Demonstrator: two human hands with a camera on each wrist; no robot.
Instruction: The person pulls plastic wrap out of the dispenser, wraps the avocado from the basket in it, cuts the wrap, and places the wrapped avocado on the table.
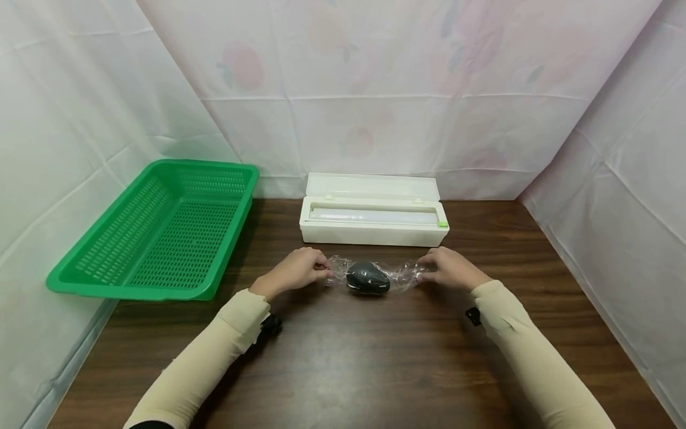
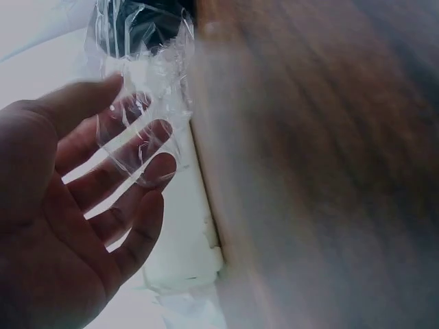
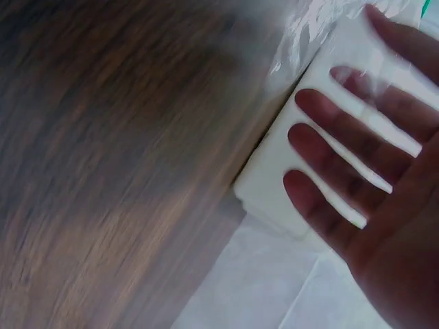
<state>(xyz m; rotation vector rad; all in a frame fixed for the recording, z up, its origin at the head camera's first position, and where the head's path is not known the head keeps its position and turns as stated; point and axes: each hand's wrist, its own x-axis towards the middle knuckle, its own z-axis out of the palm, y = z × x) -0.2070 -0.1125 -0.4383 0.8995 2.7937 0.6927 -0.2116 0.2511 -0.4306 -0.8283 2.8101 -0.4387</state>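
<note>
A dark oval object (image 1: 367, 278), wrapped in clear film (image 1: 403, 273), is laid on the counter (image 1: 343, 357) just before the white film dispenser (image 1: 373, 219); its long axis is set left to right; the film's twisted ends are touched by the left hand (image 1: 295, 270) and right hand (image 1: 449, 267), fingers (image 2: 130, 157) held straight and spread; no writing can be read.

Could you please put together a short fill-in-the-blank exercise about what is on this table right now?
1. The dark object between the hands lies inside clear ____.
2. The basket at the left of the table is ____ in colour.
3. The white dispenser box behind the dark object has its lid ____.
4. The left hand and right hand touch the two ____ of the plastic wrap.

Missing words: plastic wrap; green; open; ends
</note>
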